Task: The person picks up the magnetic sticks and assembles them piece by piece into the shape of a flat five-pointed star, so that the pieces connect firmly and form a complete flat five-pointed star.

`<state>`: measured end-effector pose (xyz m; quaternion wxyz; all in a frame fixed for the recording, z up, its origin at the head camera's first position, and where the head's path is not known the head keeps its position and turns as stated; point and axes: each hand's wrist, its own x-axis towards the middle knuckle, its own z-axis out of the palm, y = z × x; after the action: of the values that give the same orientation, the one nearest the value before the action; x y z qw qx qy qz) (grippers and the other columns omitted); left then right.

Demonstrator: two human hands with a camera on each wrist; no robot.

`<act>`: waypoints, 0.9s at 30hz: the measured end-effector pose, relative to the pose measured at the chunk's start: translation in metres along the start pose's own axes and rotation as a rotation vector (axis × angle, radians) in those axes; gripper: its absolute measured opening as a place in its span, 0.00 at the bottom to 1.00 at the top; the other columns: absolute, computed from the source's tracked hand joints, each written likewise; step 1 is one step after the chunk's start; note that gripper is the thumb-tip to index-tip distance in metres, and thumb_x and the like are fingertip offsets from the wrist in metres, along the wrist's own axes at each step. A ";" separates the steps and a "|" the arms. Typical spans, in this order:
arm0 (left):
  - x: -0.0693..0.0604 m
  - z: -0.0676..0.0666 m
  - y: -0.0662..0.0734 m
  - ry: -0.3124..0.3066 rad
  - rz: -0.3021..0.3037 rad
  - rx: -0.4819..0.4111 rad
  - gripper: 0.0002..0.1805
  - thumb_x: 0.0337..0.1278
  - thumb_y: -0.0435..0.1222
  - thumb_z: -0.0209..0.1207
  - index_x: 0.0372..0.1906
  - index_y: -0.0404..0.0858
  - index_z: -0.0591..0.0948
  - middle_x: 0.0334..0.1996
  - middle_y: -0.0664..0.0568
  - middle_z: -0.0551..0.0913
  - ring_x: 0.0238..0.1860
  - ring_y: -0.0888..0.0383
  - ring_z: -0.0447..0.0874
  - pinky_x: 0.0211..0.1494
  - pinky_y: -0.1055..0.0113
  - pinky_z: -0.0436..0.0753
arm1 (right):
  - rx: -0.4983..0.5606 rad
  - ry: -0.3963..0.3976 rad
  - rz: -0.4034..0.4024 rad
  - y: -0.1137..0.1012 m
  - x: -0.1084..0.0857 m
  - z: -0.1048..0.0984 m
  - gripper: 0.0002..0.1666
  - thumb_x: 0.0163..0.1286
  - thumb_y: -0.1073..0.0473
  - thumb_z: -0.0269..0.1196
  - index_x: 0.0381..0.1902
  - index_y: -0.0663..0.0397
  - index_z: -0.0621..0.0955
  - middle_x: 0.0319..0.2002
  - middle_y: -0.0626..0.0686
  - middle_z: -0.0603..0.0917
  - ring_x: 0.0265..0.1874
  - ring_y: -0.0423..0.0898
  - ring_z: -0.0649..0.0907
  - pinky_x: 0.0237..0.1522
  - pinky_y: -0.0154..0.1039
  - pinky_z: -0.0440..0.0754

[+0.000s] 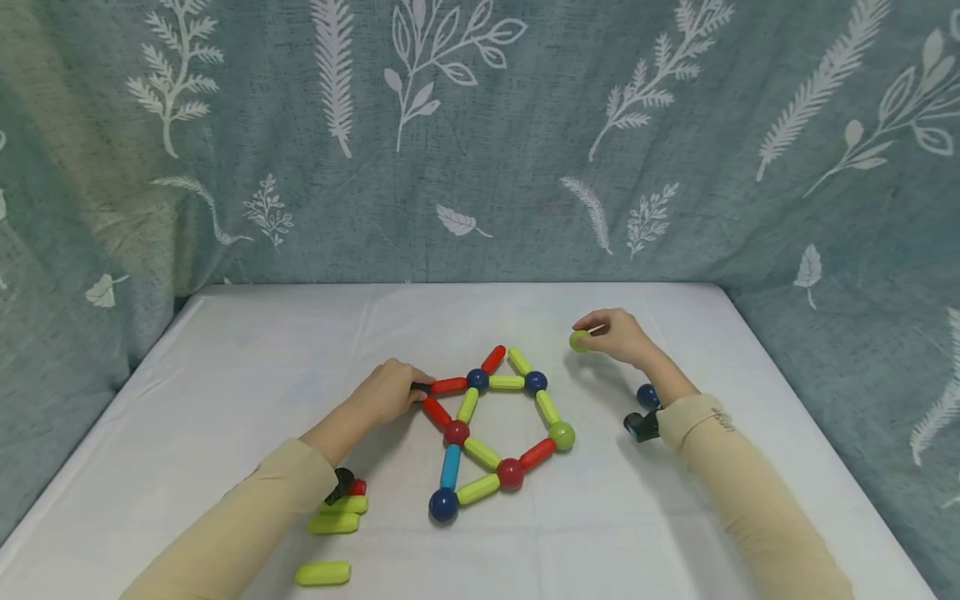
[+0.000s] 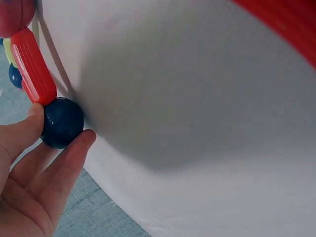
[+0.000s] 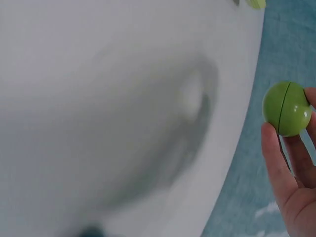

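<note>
A flat frame of magnetic rods and balls lies on the table, with a yellow-green rod and a blue rod among its sides. At its left corner, my left hand pinches a dark blue ball between thumb and fingers. A red rod joins that ball in the left wrist view. To the right of the frame's far end, my right hand holds a green ball above the table. Two rods, one red and one yellow-green, point away from the frame's far side with free ends close together.
Several loose yellow-green rods and a red rod lie by the left forearm. A loose dark blue ball sits beside the right forearm. The white table ends at a leaf-patterned green cloth.
</note>
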<state>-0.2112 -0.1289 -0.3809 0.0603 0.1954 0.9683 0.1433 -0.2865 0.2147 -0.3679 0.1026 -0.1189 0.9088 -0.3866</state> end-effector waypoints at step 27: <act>-0.002 0.001 -0.001 -0.001 -0.003 0.001 0.14 0.53 0.32 0.61 0.46 0.35 0.83 0.41 0.43 0.83 0.43 0.51 0.81 0.47 0.59 0.79 | -0.042 -0.095 -0.029 -0.061 0.056 0.066 0.15 0.60 0.64 0.62 0.45 0.64 0.80 0.46 0.60 0.80 0.47 0.53 0.78 0.46 0.42 0.77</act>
<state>-0.2101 -0.1305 -0.3820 0.0609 0.1939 0.9687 0.1425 -0.3127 0.1125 -0.3740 0.1375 -0.1523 0.9090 -0.3628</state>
